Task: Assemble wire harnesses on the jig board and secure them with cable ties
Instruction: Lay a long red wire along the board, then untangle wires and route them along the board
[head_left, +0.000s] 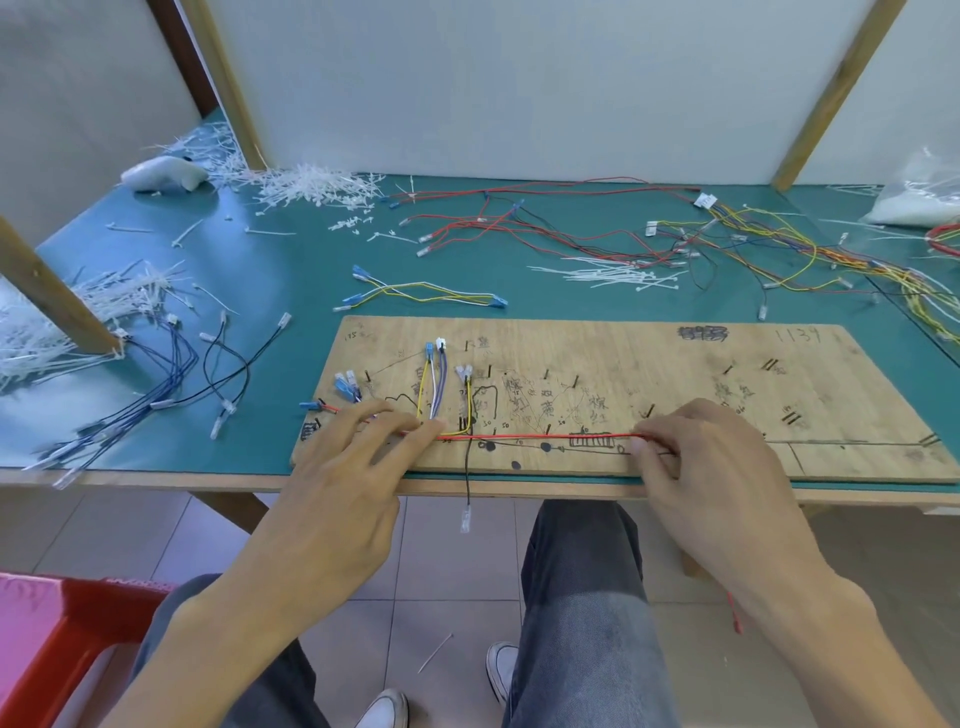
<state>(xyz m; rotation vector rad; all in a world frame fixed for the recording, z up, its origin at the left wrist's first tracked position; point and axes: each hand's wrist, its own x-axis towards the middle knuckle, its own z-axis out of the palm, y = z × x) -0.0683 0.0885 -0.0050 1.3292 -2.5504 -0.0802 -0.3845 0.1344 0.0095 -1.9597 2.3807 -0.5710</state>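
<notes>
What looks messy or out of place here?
A black wire runs off the front edge of the jig board and dangles below the table, its white connector hanging free. One cable tie lies on the floor tiles. More loose ties lie scattered across the green mat.

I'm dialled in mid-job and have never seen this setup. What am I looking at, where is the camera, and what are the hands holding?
There is no machine here. A person works with bare hands, and the single picture comes from a camera worn on their head, looking down. The wooden jig board lies on a green table; its pegs and pen marks show where the wires run. A few short wires are laid on its left part. The left hand presses a red wire flat on the board with straight fingers. The right hand pinches the same wire and holds it taut along the near edge. Behind the board lie loose wires and heaps of white cable ties.
</notes>
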